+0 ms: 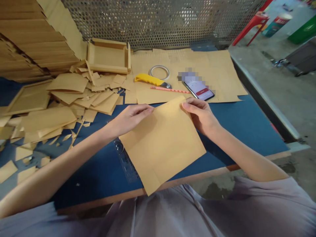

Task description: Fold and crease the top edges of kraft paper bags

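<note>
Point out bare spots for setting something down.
Blue tabletop beyond the right hand, below the flat cardboard; another patch between left forearm and clear template. Cardboard right of the phone looks bare too. Crowded: scraps at left, cutter mid-table.

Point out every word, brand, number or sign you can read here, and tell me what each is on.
None reads clearly.
Phone: text on its screen and red button, too small or pixelated.
Teal container: lettering, too blurred.
Clear plastic template: fine markings, too small.
Green object: a pale mark, unclear.
</note>
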Demonstrator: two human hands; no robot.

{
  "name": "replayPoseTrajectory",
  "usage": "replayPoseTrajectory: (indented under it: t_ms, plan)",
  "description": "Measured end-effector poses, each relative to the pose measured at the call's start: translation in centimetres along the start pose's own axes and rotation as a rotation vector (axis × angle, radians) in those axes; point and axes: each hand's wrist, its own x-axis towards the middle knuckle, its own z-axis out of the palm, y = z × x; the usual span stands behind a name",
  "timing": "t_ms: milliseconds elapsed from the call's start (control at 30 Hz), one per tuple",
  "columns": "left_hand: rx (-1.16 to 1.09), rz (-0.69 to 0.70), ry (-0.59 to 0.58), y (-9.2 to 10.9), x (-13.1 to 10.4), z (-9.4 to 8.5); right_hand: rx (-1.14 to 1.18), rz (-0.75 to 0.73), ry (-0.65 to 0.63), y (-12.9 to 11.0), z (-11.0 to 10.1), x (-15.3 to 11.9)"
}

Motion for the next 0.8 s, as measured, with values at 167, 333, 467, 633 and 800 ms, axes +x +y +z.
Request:
replayPoseTrajectory:
  t_ms: [167,333,467,633,800]
  plan:
    - [0.08,0.047,0.038,-0.6,0.2,0.1,-0.075,0.078,-0.097,-0.2,-0.3,-0.1]
    - [0.095,0.065,0.03,-0.5,0.0,0.3,-0.189,0.176,-0.248,-0.5,-0.2,-0.7]
    - [0.27,0.177,0.158,-0.2,-0.6,0.9,-0.182,0.164,-0.252,-0.4,-0.1,-0.7]
    - [0.521,0.522,0.364,-0.1,-1.5,1.8,-0.145,0.128,-0.246,-0.1,0.1,-0.7]
    - [0.602,0.55,0.334,-0.1,-2.0,2.6,-0.168,0.112,-0.262,-0.1,0.1,-1.0]
